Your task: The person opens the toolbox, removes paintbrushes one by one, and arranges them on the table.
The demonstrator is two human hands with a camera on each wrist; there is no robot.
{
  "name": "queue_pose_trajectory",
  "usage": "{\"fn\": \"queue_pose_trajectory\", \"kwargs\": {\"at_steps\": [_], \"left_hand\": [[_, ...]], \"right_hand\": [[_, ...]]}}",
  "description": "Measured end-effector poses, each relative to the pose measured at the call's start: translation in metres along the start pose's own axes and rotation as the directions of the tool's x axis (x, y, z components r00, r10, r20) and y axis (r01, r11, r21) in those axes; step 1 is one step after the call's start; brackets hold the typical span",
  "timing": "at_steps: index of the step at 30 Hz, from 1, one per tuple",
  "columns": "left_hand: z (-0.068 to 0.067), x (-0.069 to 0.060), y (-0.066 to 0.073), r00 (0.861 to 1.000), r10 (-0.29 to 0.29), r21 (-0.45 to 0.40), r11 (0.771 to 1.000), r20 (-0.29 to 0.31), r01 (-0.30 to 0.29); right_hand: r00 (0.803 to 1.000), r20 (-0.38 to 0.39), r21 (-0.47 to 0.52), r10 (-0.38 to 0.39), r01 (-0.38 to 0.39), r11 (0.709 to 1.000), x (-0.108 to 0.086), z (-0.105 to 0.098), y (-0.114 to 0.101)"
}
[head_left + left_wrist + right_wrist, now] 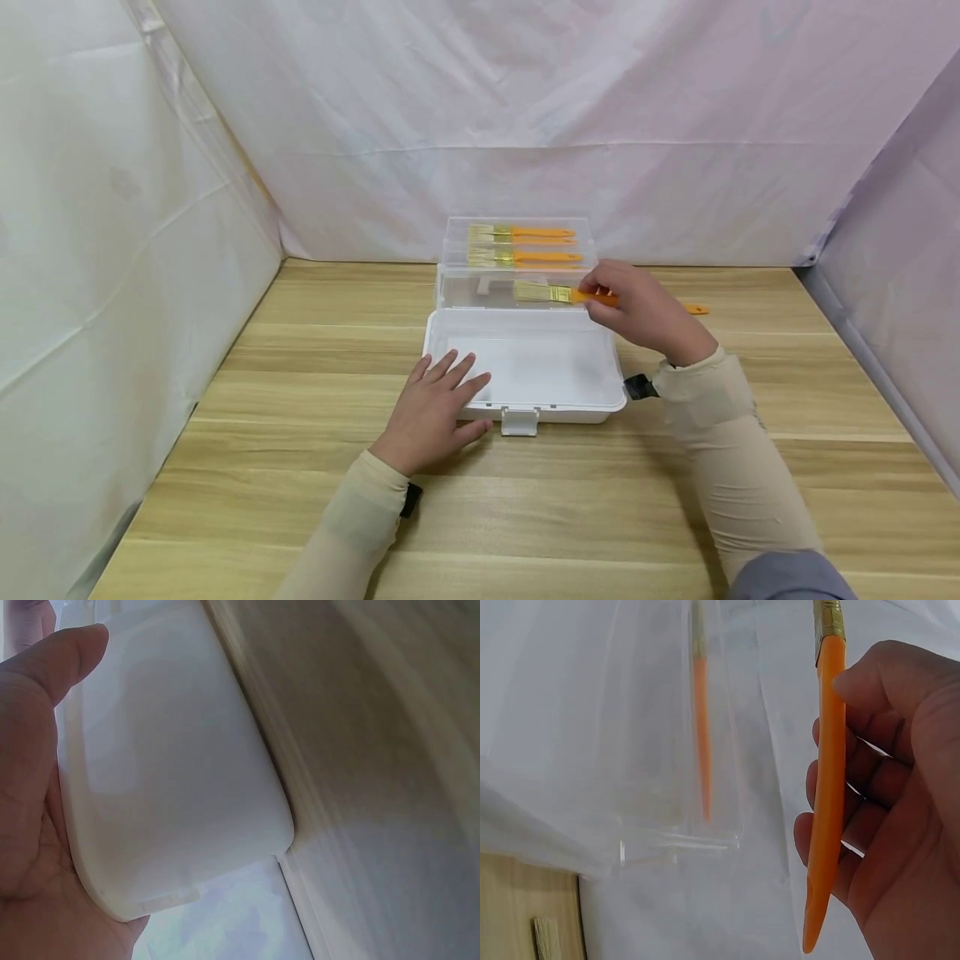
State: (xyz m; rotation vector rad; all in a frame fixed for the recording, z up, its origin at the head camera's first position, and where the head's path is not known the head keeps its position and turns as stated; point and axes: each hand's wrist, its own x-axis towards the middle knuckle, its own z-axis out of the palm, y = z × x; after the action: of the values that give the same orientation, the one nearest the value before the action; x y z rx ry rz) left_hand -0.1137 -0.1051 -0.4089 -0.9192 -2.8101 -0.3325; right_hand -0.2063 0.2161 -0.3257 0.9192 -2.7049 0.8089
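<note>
My right hand (637, 310) pinches a paintbrush (829, 772) by its orange handle, thumb on one side and curled fingers on the other. The brush's pale bristles (531, 291) point left, above the back of an open white plastic box (540, 415). My left hand (435, 417) rests on the box's front left corner, fingers spread and straight over the inside. Its thumb (79, 660) lies along the box's front side. The box's clear lid (461, 287) stands raised at the back. Several paintbrushes (543, 257) with orange handles show at the lid, some perhaps reflections.
An orange handle end (697, 309) lies on the wooden table (337, 333) right of my right hand. A clear latch (520, 422) hangs at the box's front. White cloth (525, 100) hangs behind and at both sides of the table.
</note>
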Motion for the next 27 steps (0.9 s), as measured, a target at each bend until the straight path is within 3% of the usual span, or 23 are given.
{"fn": "queue_pose_trajectory", "kwargs": {"at_steps": [12, 27], "left_hand": [[0.001, 0.0, 0.0, 1.0, 0.007, 0.001, 1.0, -0.006, -0.007], [0.001, -0.001, -0.002, 1.0, 0.005, -0.001, 1.0, -0.007, -0.005]], "right_hand": [[1.0, -0.02, -0.033, 0.014, -0.015, 0.999, -0.014, -0.009, 0.014], [0.993, -0.016, -0.042, 0.12, -0.12, 0.992, -0.036, -0.018, 0.037]]}}
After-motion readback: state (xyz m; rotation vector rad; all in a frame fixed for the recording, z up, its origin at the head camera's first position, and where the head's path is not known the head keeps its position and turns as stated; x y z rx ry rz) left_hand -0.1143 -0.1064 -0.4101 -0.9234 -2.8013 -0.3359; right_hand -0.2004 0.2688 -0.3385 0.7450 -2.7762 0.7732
